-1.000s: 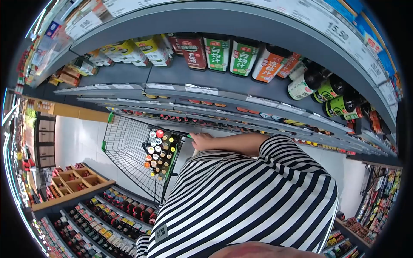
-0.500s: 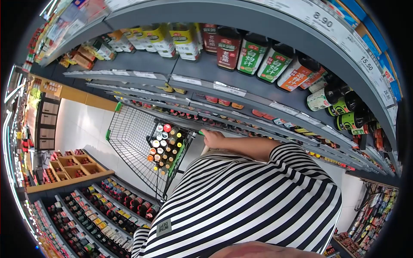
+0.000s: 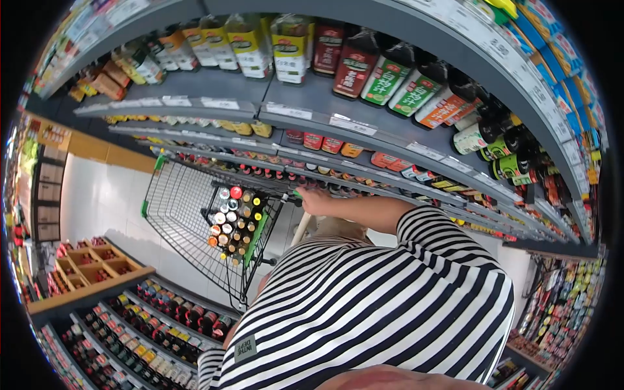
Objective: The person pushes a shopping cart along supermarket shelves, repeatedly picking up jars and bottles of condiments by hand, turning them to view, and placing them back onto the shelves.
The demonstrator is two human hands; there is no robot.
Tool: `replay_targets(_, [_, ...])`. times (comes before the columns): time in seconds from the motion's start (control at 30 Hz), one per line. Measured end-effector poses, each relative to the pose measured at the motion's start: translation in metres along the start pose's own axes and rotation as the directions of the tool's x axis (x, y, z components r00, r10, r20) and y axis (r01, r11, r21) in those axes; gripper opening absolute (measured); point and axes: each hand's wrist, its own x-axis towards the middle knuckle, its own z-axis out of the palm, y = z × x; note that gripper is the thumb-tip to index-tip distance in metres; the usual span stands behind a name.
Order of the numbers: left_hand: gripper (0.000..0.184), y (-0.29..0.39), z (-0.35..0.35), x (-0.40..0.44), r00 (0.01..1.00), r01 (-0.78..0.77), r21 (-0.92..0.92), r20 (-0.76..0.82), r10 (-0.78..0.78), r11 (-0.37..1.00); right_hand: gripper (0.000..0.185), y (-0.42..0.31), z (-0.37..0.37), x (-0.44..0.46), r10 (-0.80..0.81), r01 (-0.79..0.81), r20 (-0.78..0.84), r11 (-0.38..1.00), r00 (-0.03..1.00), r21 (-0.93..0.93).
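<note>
My right hand (image 3: 315, 201) is closed around the handle (image 3: 301, 227) of a wire shopping cart (image 3: 179, 195), near its green end cap. The cart stands ahead of my body. A tight cluster of bottles (image 3: 235, 223) with white, red, orange, yellow and dark tops sits in the cart near the handle. My left hand is hidden behind my striped shirt (image 3: 370, 292). Only a striped sleeve and slivers of skin show on that side.
A tall grey shelf (image 3: 286, 101) with vinegar and sauce bottles (image 3: 356, 64) runs along my right. To my left are lower shelves of bottles (image 3: 156, 325) and a wooden compartment display (image 3: 97, 263). Pale floor tiles (image 3: 97, 195) show beyond the cart.
The cart and my right hand appear slightly further left in view, and the shelves have shifted with the camera. My right hand keeps its hold on the handle.
</note>
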Motion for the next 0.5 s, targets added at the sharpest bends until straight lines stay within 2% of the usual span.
replay_targets(0.07, [0.045, 0.020, -0.007, 0.005, 0.998, -0.059, 0.056, -0.017, 0.060, 0.997, 0.048, 0.001, 0.001, 0.004, -0.026, 0.026, 0.075, 1.000, 0.997, 0.002])
replay_targets(0.1, [0.045, 0.027, -0.005, 0.004, 0.996, -0.083, 0.077, -0.023, 0.085, 0.994, 0.047, 0.008, 0.010, 0.007, -0.078, 0.078, 0.024, 0.997, 0.997, 0.014])
replay_targets(0.13, [0.045, 0.036, 0.001, 0.005, 0.993, -0.107, 0.091, -0.031, 0.111, 0.990, 0.047, 0.004, 0.006, 0.007, -0.069, 0.069, 0.016, 0.998, 0.997, 0.013])
replay_targets(0.2, [0.046, 0.054, 0.010, 0.010, 0.985, -0.159, 0.125, -0.053, 0.166, 0.979, 0.048, -0.005, -0.005, 0.010, -0.024, 0.025, 0.114, 1.000, 0.993, -0.006])
replay_targets(0.23, [0.046, 0.062, 0.008, 0.012, 0.979, -0.181, 0.157, -0.061, 0.192, 0.971, 0.057, -0.008, -0.010, 0.009, -0.048, 0.049, 0.150, 0.999, 0.987, 0.002])
replay_targets(0.33, [0.047, 0.089, -0.007, 0.024, 0.958, -0.253, 0.268, -0.067, 0.280, 0.930, 0.066, -0.018, -0.021, -0.014, 0.001, -0.008, 0.054, 0.993, 0.999, 0.122])
replay_targets(0.4, [0.047, 0.102, -0.012, 0.028, 0.943, -0.288, 0.326, -0.065, 0.326, 0.900, 0.065, -0.012, -0.045, -0.045, -0.027, 0.021, 0.026, 0.974, 0.999, 0.224])
replay_targets(0.47, [0.048, 0.114, -0.012, 0.035, 0.926, -0.327, 0.372, -0.059, 0.374, 0.868, 0.052, 0.004, -0.072, -0.074, -0.227, 0.257, -0.129, 0.914, 0.965, 0.314])
replay_targets(0.5, [0.048, 0.121, -0.011, 0.039, 0.916, -0.346, 0.392, -0.054, 0.397, 0.852, 0.044, 0.000, -0.103, -0.099, -0.199, 0.259, -0.206, 0.911, 0.958, 0.323])
